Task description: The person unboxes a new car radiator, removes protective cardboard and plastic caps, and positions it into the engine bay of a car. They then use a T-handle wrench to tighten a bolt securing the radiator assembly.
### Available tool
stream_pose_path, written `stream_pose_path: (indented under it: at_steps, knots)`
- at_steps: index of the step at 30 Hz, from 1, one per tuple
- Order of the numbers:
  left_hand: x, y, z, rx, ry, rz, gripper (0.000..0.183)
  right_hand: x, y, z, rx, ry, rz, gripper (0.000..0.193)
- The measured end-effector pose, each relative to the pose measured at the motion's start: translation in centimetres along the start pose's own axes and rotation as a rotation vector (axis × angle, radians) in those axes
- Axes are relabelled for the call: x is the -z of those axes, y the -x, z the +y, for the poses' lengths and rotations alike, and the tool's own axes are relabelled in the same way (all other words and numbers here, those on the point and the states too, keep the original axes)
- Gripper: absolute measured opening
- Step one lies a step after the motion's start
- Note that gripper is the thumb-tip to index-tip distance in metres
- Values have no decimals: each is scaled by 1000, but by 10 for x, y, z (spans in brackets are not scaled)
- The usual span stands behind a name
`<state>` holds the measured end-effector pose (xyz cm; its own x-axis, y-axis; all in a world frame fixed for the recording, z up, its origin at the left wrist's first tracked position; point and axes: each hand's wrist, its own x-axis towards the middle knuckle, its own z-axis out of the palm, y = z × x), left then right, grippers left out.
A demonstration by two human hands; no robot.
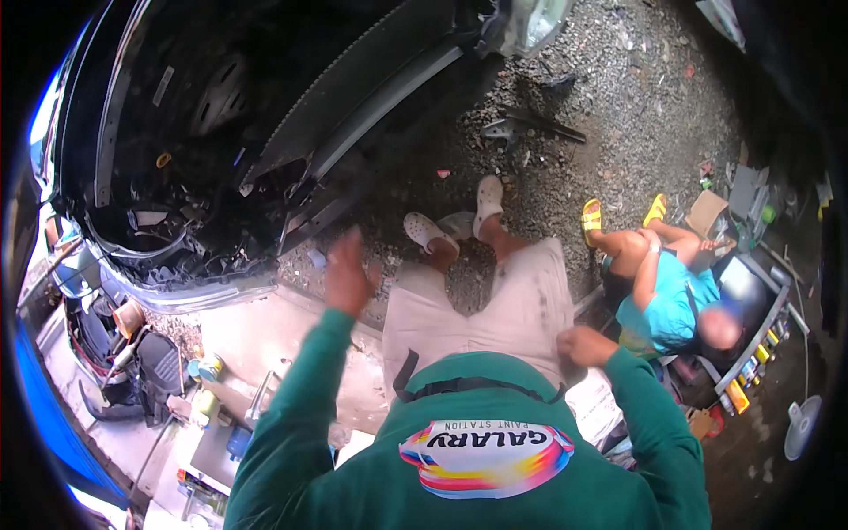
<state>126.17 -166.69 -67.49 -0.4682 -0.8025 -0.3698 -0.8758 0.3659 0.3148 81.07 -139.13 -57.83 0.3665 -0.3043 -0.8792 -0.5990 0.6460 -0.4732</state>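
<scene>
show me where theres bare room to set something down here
Largest: the gravel between the dark metal piece and the seated person's yellow sandals. Smaller: the pale surface between the vehicle's silvery edge and the left sleeve. Crowded: the vehicle's part-strewn cavity and the right side around the cardboard.

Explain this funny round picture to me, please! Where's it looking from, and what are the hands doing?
There's no robot here. A person wears a camera on their head, looking down, and its very wide lens bends straight edges. The green shirt, pale shorts and white clogs are that person's own.

The left hand is raised near a dark vehicle body. It's blurry, but nothing shows in it. The right hand is curled at the edge of the shorts; I can't tell whether it grips them.

On the gravel ground lies a long dark piece. To the right is another person in turquoise.
</scene>
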Motion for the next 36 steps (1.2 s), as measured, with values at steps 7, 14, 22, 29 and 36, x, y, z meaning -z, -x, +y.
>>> stream_pose_path:
  at_steps: [7, 14, 22, 29, 36]
  knots:
    - [-4, 172, -4, 437, 785, -968, 33, 31, -15, -40, -162, -561, -568, 24]
    - [37, 45, 72, 227, 436, -238, 36, 105, -282, 37, 145, 357, 46, 34]
    - [-11, -281, 49, -234, -286, 667, 77, 245, -546, 0, 403, 44, 670, 37]
    - [8, -328, -5, -247, -993, 1069, 81, 312, -660, -42, 861, -579, 1129, 39]
    - [-6, -350, 24, 165, -794, 1150, 77, 319, -663, -78, 757, -728, 892, 44]
